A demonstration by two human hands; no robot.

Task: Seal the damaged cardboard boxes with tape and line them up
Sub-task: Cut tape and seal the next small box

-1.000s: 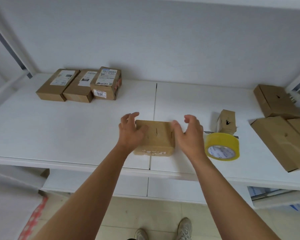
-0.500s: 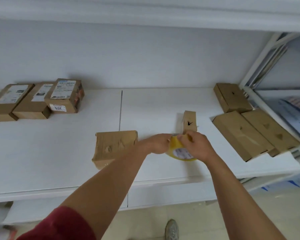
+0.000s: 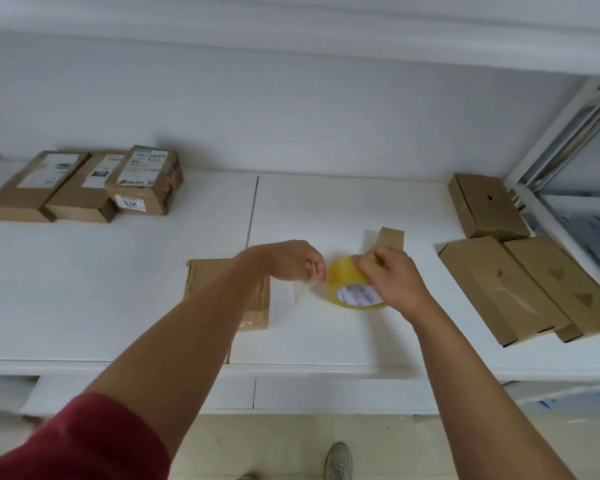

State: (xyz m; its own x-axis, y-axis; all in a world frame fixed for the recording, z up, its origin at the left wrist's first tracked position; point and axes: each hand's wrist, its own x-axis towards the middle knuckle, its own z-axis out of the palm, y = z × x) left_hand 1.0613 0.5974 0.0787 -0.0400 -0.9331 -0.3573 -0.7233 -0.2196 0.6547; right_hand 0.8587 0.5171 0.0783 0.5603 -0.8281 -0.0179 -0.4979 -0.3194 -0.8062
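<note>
Right now my right hand [image 3: 392, 282] grips the yellow tape roll [image 3: 352, 291] — my left hand [image 3: 290, 259] beside it pinches its loose end [image 3: 300, 292]; the roll's label is unreadable.

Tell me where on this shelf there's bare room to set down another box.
The widest bare patch lies between the three labelled boxes at back left and the plain box under the left arm. The back strip right of the shelf seam is also free. The right end is crowded with three flat boxes.
</note>
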